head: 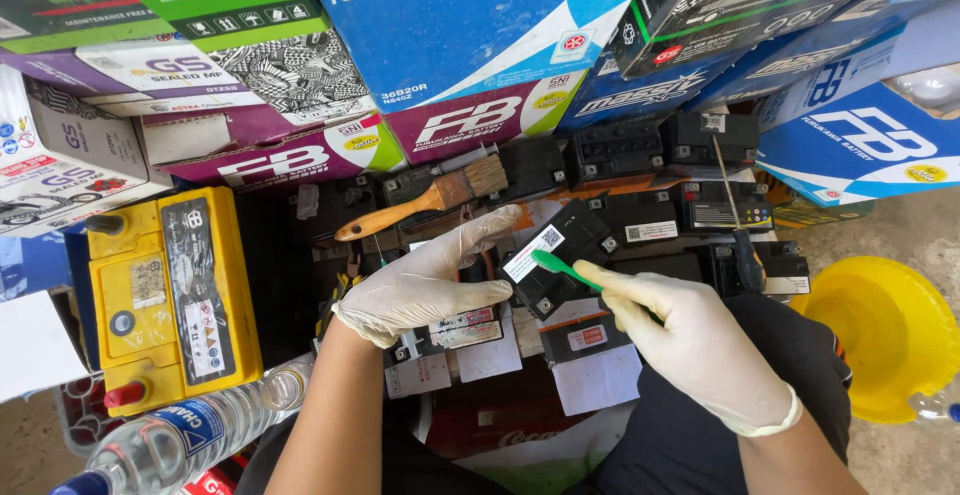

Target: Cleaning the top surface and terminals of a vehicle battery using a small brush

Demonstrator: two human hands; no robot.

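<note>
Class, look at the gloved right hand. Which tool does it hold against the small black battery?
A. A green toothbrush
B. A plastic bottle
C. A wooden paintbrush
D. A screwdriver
A: the right hand grips a green toothbrush whose head meets the small black battery held by the left hand; the wooden paintbrush and screwdriver lie untouched on other batteries.

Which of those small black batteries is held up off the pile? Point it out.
The small black battery tilted in the left hand, touched by the green brush from the right hand; the others lie flat.
</note>
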